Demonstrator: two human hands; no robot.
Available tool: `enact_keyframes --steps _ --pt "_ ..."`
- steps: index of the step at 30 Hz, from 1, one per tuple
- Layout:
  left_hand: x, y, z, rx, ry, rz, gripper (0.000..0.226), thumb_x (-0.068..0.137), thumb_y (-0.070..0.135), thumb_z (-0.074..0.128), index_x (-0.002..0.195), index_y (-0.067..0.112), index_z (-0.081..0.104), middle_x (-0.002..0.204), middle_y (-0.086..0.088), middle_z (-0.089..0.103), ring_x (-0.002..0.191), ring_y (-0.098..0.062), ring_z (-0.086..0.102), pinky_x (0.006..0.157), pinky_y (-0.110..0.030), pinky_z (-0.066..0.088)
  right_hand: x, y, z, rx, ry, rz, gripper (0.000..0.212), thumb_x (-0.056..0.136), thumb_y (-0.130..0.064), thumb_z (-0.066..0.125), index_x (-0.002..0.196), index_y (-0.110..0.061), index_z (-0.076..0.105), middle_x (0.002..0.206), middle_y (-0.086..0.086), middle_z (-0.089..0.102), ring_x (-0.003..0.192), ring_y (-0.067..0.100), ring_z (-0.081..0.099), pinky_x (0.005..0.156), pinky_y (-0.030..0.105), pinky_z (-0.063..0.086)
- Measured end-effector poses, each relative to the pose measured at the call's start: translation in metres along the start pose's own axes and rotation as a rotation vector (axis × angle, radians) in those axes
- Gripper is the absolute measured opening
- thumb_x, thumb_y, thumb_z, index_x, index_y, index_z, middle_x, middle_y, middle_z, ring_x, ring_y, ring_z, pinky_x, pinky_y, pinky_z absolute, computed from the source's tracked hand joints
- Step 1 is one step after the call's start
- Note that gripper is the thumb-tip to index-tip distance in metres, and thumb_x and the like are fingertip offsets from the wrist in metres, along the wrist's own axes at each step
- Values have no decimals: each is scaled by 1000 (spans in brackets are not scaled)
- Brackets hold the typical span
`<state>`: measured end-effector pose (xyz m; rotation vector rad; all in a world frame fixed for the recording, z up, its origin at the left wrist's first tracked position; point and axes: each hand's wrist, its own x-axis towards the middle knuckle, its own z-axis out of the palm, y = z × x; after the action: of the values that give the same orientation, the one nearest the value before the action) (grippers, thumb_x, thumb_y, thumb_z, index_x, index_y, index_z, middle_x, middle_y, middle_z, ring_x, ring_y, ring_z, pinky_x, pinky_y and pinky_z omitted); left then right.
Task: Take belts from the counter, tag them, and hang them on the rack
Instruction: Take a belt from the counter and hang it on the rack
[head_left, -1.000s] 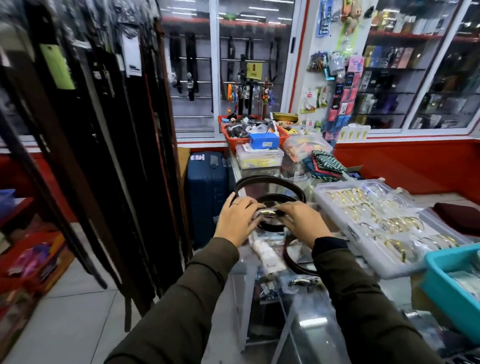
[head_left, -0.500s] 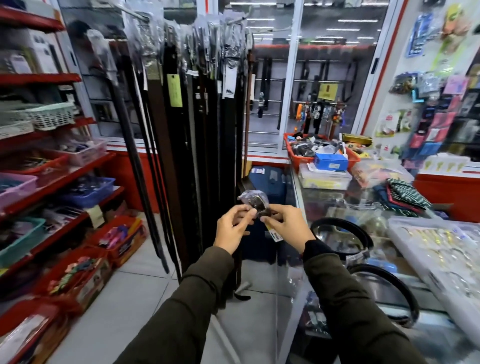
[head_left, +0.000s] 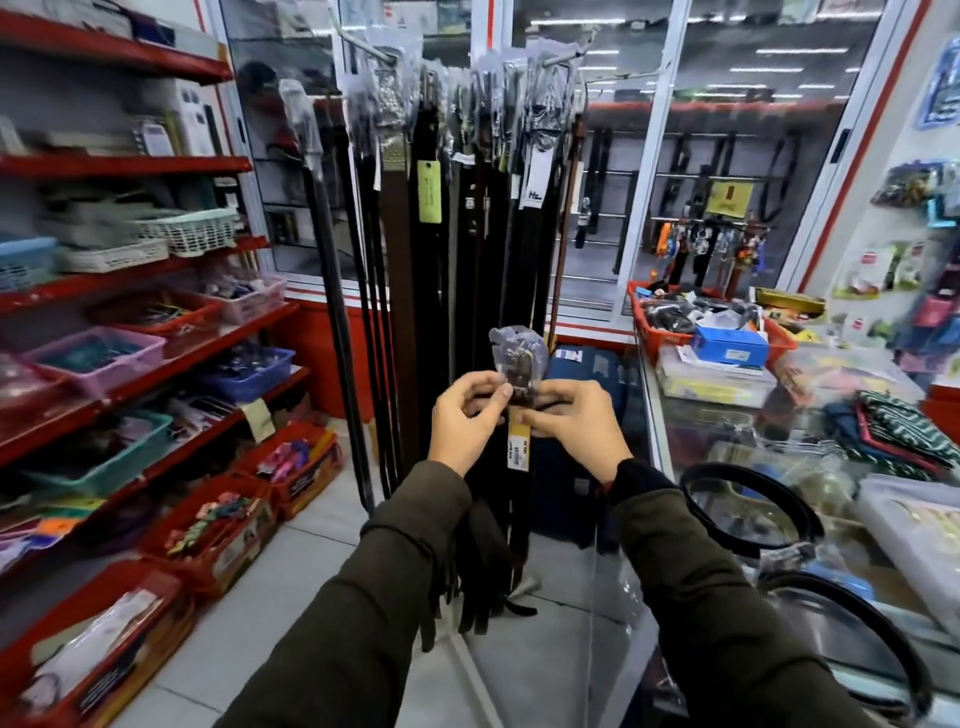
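Note:
A dark belt (head_left: 519, 499) hangs down between my hands, its buckle end wrapped in clear plastic (head_left: 517, 353) and a yellow-and-white price tag (head_left: 519, 447) dangling below. My left hand (head_left: 465, 421) pinches the belt just under the buckle from the left. My right hand (head_left: 574, 426) holds it from the right, by the tag. Straight behind stands the belt rack (head_left: 467, 218), with several dark belts hanging from its top hooks. Two more black belts (head_left: 748, 512) lie coiled on the glass counter (head_left: 727, 431) at right.
Red shelves (head_left: 130, 270) with plastic baskets line the left side. A blue suitcase (head_left: 576, 431) stands on the floor behind the held belt. The counter carries a red basket (head_left: 654, 332), boxes, folded cloth and a clear tray (head_left: 914, 525). Grey tiled floor lies below.
My view has swung left from the counter toward the rack. Both hands lifted the belt off the counter and carry it, tag hanging, in front of the rack.

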<state>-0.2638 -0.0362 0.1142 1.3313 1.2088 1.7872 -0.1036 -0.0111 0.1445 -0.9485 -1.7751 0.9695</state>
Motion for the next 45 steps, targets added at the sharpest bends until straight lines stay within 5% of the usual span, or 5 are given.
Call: enact_keyframes --steps 6,14,26,31,45 --pt "24 32 -33 -115 38 -25 16 89 11 75 105 11 76 94 -4 79 89 -17 77 77 -34 64 35 -15 24 277 -63 7 40 82 4 76 121 3 68 113 22 74 104 31 74 85 31 63" --pt "58 67 -75 -142 113 15 14 89 15 75 102 11 79 92 -9 80 84 -14 76 70 -27 62 82 -82 66 594 53 -48 31 80 -4 80 109 2 72 101 20 79 94 27 78 78 30 63" --pt "137 172 -127 -207 206 220 22 88 17 76 107 5 78 94 -5 80 89 -16 76 69 -25 61 153 -206 110 626 108 -309 24 85 -7 77 107 2 75 96 17 79 89 27 78 69 30 64" --pt "155 195 -136 -220 208 239 21 89 15 75 107 4 77 92 -6 79 73 -4 73 60 -16 55 170 -231 118 619 159 -321 24 84 -7 78 105 4 75 97 21 78 93 33 76 70 32 65" --pt "166 196 -141 -386 157 236 14 88 14 76 98 4 79 83 -7 79 70 -13 73 60 -22 57 170 -244 125 665 205 -271 15 83 -6 78 96 2 78 90 18 78 72 20 76 68 30 65"
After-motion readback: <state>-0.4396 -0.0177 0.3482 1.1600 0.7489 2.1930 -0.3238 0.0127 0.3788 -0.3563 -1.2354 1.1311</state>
